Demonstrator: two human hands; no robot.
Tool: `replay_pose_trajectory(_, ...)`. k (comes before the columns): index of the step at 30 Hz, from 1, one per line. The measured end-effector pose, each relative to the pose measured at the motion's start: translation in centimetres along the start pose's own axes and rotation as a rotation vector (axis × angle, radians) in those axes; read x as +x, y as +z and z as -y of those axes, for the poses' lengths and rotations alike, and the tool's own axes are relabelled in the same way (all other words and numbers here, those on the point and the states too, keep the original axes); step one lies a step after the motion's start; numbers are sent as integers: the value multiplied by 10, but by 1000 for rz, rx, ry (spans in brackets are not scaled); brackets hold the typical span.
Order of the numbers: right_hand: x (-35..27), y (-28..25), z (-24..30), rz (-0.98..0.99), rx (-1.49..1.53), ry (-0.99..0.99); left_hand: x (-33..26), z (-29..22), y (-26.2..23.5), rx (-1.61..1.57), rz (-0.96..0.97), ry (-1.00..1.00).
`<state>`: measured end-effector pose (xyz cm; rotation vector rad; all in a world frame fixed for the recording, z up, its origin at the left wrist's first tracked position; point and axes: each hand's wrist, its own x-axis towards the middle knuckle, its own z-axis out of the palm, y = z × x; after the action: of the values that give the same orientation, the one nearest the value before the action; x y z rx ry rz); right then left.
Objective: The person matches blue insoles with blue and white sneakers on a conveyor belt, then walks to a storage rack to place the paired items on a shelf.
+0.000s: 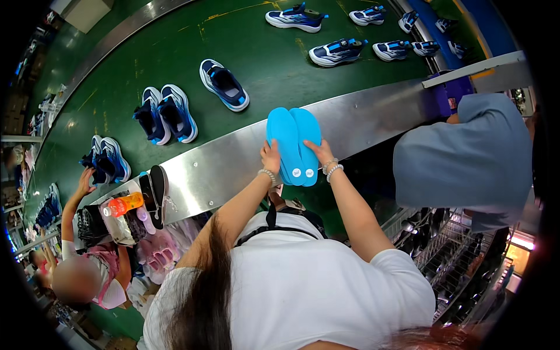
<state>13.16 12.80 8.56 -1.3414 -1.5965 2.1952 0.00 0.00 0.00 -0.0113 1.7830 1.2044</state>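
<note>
Two stacks of bright blue shoe insoles [286, 137] lie side by side in front of me, each with a round white mark at the heel end. My left hand [270, 158] grips their left edge, and my right hand [319, 153] grips the right edge with its thumb on top. The insoles are held over the metal edge strip of the green belt. Nearest beyond them, a single navy and white sneaker [224, 86] rests on the belt, its opening facing up. A pair of like sneakers [167, 115] stands to its left.
The green conveyor belt [251, 46] carries more sneakers [337, 52] at the far right. Along it runs a metal rail [233, 163]. At left, a co-worker's hand [85, 184] touches a shoe pair beside an orange bottle [123, 204]. Grey-blue cloth [464, 157] and a wire rack [455, 245] are right.
</note>
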Motion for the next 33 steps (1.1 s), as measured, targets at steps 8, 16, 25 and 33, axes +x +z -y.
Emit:
replay_pose_trajectory(8,-51,34,63,-420,-818,-169,-38,-47,-137,88,-180,467)
replay_pose_trajectory(16,-31,95,66,-397,-1410,-68,30,-143,-339,498,-792,939)
replay_pose_trajectory(25,-71,105,66,-430,-1388,37,57,-174,-340,906,-260,409)
replay_pose_trajectory(33,-76,131,114,-544,-1274,-347,70,-134,-197,292,113,611)
